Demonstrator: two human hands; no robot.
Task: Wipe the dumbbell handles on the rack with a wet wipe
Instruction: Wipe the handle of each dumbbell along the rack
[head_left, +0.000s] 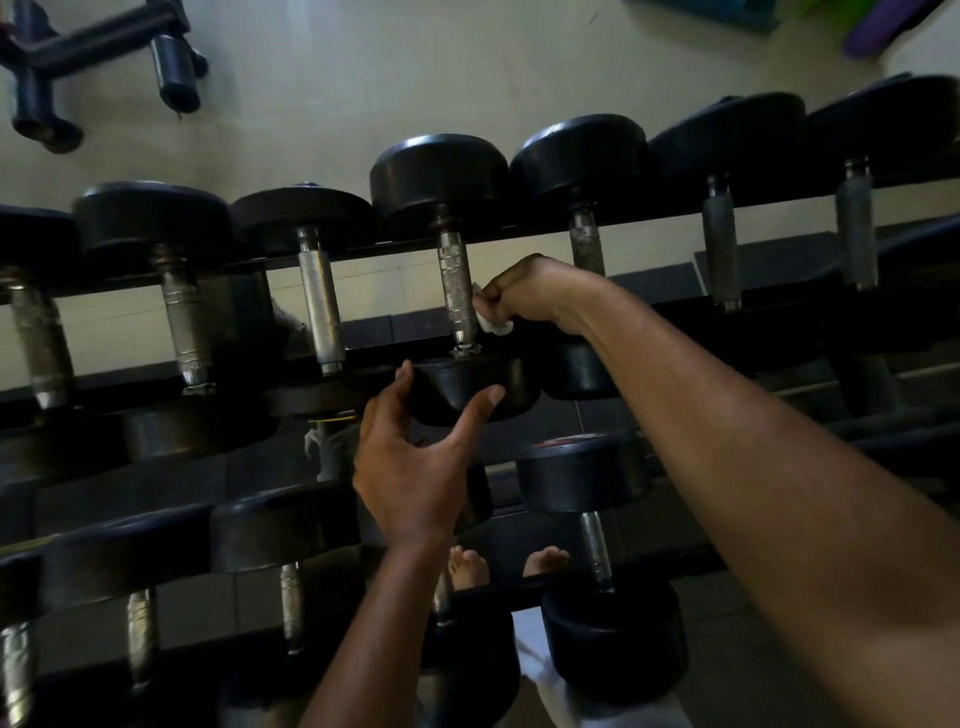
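Observation:
A row of black dumbbells lies across the top rails of the rack. My right hand grips a crumpled white wet wipe and holds it against the right side of the knurled steel handle of the middle dumbbell. My left hand reaches up with spread fingers; thumb and forefinger touch the near black head of that same dumbbell.
Neighbouring handles stand left and right of the one being touched. A lower tier holds more dumbbells. My bare feet show below the rack. A dark metal stand sits on the floor at the far left.

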